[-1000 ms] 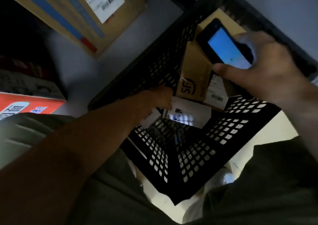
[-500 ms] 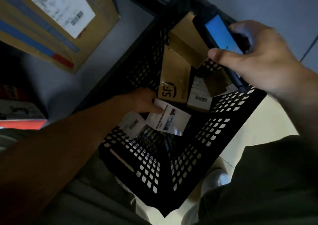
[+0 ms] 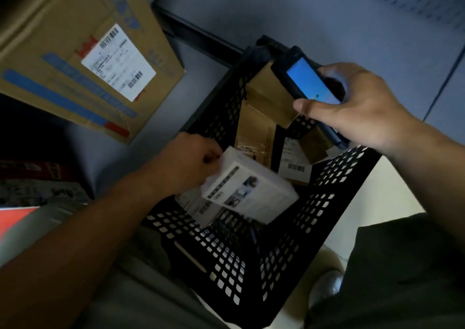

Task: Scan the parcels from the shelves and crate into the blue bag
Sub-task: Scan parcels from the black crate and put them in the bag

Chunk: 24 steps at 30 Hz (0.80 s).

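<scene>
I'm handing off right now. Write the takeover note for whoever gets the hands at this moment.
Left hand grips the white box, tilted inside the black crate.
Right hand holds the scanner, screen lit, above the crate's far end.
Brown parcels and a labelled parcel lie in the crate; a large cardboard box lies beside it.
Done: cannot tell.
Left: scan the white box, bag it, then the rest. The blue bag is out of view.

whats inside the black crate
Visible: brown cardboard parcels, a barcode-labelled parcel, and a white box gripped by the left hand. The box covers most of another labelled packet.
</scene>
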Each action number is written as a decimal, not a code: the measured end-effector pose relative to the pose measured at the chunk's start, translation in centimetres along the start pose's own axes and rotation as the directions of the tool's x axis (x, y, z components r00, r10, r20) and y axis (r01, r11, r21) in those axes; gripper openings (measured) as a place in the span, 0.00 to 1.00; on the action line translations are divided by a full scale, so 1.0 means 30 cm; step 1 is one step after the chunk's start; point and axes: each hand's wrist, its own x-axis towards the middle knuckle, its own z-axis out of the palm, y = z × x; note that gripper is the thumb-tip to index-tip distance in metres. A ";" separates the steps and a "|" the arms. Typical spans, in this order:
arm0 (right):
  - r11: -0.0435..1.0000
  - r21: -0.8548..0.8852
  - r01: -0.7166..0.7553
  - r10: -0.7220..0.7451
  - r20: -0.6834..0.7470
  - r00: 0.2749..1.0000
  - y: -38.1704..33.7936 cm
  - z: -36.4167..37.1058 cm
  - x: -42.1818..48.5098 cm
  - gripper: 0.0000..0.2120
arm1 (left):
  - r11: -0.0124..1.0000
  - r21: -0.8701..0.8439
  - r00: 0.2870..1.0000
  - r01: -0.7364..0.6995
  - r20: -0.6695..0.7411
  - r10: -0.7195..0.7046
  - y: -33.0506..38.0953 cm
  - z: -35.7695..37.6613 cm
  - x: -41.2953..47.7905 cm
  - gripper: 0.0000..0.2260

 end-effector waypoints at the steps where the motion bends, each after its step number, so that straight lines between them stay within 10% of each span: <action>1: 1.000 0.003 -0.004 0.004 -0.002 1.000 0.000 -0.005 0.000 0.39 | 1.000 -0.025 0.997 -0.009 -0.073 0.007 0.009 -0.022 -0.006 0.05; 9: 0.998 -0.017 -0.055 0.054 -0.026 0.998 0.030 -0.006 -0.030 0.38 | 0.976 0.034 0.871 -0.215 -0.446 0.207 0.020 -0.095 0.001 0.02; 16: 0.998 -0.033 -0.050 0.050 0.008 0.999 0.015 0.000 -0.073 0.40 | 0.954 0.020 0.876 -0.298 -0.392 0.282 -0.017 -0.036 0.038 0.04; 22: 0.986 -0.164 -0.013 0.022 0.057 0.998 0.010 0.023 -0.100 0.44 | 0.974 -0.110 0.898 -0.199 -0.419 0.136 -0.026 -0.015 0.018 0.07; 24: 0.982 -0.185 0.033 -0.019 0.076 0.997 0.009 0.031 -0.112 0.42 | 0.978 -0.195 0.933 -0.069 -0.359 -0.006 -0.038 -0.014 0.009 0.23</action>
